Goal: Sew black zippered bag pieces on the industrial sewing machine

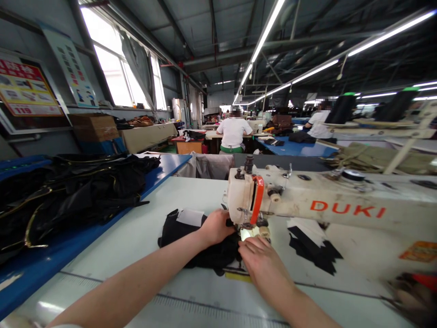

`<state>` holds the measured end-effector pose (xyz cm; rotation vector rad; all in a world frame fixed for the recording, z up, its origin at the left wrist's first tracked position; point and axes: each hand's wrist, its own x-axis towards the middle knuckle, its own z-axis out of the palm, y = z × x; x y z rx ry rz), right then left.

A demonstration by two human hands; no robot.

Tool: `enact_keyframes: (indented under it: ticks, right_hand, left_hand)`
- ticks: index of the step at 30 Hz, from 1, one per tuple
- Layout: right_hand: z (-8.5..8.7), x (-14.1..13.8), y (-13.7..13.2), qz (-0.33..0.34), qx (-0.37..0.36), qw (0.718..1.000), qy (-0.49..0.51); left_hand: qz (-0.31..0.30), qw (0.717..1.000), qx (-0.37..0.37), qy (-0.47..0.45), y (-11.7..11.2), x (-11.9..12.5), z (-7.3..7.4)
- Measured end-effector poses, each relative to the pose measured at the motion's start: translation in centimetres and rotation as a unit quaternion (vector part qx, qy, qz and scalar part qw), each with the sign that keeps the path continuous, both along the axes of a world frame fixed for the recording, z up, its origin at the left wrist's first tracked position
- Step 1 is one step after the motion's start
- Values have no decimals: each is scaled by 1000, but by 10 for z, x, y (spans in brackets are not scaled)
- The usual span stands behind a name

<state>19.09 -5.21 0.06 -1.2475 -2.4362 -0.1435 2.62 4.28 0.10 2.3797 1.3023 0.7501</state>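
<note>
Clock dial read from the lit spot under the head of the sewing machine (307, 205), twelve pointing away from the person at work. Left hand (218, 226), at nine: knuckles bent, laid on black fabric (211, 256) close to the machine head; fingertips hidden, so I cannot tell whether they pinch it or only press. Right hand (257, 257), at five: fingers bent together, tips against the fabric's edge; pinch or press, again cannot tell. The fabric lies bunched on the pale tabletop (155, 191), mainly at eight, running in beneath the left forearm and up to the head. A light grey patch (190, 217) sits on its far part, at nine. Machine arm extends toward three, lettered DUKI; an orange strip (258, 199) runs down the head. At four, just beyond the right hand, loose black strips (314, 249) with a white piece. At seven, a ruler scale (205, 310) along the near tabletop. Well out at nine, a heap of black garments (75, 196) with gold-coloured trim on a blue table (164, 168). Past two, folded olive cloth (385, 157). At twelve, far off, I see a co-worker (234, 132) in a white top.
</note>
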Motion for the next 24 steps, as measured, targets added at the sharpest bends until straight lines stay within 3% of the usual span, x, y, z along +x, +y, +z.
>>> enact_keyframes:
  ticks: [14,24]
  right_hand:
    - [-1,-1,-8,-28,-9,999,13]
    - [-10,0,-2,-1,46,998,33]
  left_hand:
    - [-92,990,-78,-75,2,-4,11]
    - [-118,984,-86,-104,3,-6,13]
